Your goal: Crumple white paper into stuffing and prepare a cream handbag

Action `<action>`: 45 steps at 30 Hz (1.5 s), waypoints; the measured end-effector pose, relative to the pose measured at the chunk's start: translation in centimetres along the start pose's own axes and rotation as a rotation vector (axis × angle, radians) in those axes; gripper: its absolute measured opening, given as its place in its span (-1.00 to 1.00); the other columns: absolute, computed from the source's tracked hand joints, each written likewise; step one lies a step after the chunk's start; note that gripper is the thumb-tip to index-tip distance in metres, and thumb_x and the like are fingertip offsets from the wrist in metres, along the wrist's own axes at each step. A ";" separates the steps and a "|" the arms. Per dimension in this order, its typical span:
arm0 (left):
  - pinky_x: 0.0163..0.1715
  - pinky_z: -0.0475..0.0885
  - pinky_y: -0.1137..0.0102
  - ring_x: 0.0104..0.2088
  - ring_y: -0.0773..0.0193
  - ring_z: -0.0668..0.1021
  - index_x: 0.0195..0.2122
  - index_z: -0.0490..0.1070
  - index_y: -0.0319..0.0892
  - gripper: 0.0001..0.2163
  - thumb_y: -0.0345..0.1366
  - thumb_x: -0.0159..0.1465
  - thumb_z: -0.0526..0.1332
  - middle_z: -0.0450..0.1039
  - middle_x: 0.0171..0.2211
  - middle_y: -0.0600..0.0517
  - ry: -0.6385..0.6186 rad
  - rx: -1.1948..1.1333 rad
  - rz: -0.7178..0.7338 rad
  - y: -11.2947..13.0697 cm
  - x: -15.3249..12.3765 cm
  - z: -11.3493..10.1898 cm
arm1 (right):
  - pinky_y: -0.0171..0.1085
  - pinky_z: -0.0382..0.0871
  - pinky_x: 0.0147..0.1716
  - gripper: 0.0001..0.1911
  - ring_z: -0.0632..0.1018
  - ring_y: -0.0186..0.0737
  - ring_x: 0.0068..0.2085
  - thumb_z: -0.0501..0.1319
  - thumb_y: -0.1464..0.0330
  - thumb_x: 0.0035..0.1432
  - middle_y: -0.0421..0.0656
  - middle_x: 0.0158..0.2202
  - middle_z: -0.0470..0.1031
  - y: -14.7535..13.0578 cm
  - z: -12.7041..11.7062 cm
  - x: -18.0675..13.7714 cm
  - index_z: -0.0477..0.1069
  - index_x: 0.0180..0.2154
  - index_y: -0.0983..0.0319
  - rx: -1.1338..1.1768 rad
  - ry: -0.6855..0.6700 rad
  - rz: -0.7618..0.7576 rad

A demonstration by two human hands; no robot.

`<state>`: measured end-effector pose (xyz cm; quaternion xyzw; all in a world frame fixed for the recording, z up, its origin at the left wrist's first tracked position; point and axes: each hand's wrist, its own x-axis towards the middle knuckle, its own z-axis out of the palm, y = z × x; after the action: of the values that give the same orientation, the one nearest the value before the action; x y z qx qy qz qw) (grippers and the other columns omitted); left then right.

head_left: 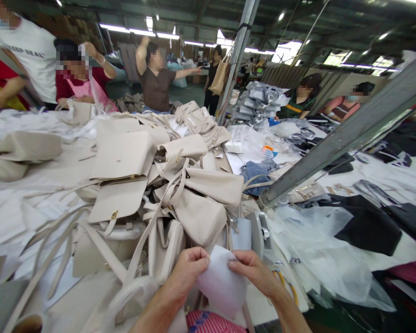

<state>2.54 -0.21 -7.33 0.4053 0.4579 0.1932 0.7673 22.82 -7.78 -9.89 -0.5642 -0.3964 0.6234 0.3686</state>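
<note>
Your left grip (190,267) pinches one edge of a thin white sheet (223,280) between thumb and finger, and your right grip (252,269) pinches its opposite upper edge. The sheet hangs between them, in front of your body, above a pink-striped cloth (211,322). Just beyond your hands stand a pale blue-grey piece (241,235) and a grey device (258,231); yellow loop handles (294,292) lie beside your right forearm. Ahead and to your left, beige bags (201,215) pile over the tabletop (263,303), straps tangled among them. To your right, past a slanting metal post (333,134), you have crumpled clear plastic (326,259) and a black piece (370,224). Farther off, several people are around the work area, one in brown (157,88) with an arm stretched sideways.
</note>
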 end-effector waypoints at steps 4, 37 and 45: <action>-0.51 0.00 0.43 -0.55 0.38 0.20 -0.61 0.31 -0.18 -0.89 -0.28 -0.18 0.17 0.22 -0.65 0.15 0.029 0.023 0.061 -0.4 0.3 -0.1 | -0.34 0.10 -0.44 -0.58 0.30 -0.33 -0.47 0.34 0.02 -0.01 -0.27 -0.55 0.36 0.9 -0.7 0.1 0.50 -0.43 0.29 -0.053 0.047 0.000; -0.55 0.08 0.49 -0.57 0.42 0.21 -0.53 0.14 -0.11 -0.75 -0.19 -0.09 0.25 0.18 -0.61 0.20 0.034 -0.112 0.184 -0.2 0.5 -0.2 | -0.02 0.30 0.00 -0.75 0.50 0.07 0.00 0.09 0.55 0.13 0.10 -0.08 0.53 6.9 -9.6 9.4 0.47 -0.21 0.26 -1.114 0.575 0.041; -0.53 0.08 0.46 -0.54 0.38 0.23 -0.54 0.17 -0.11 -0.87 -0.26 -0.11 0.13 0.17 -0.61 0.18 0.080 0.009 0.221 -0.4 0.7 0.2 | -0.11 0.41 -0.01 -0.49 0.55 -0.05 -0.06 -0.17 0.11 0.37 0.01 -0.13 0.57 2.6 -3.5 2.9 0.45 -0.10 0.23 -0.629 0.586 -0.315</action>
<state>3.08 -0.11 -8.00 0.4486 0.4416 0.2906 0.7206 26.03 -5.93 -13.67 -0.7342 -0.5264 0.2233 0.3661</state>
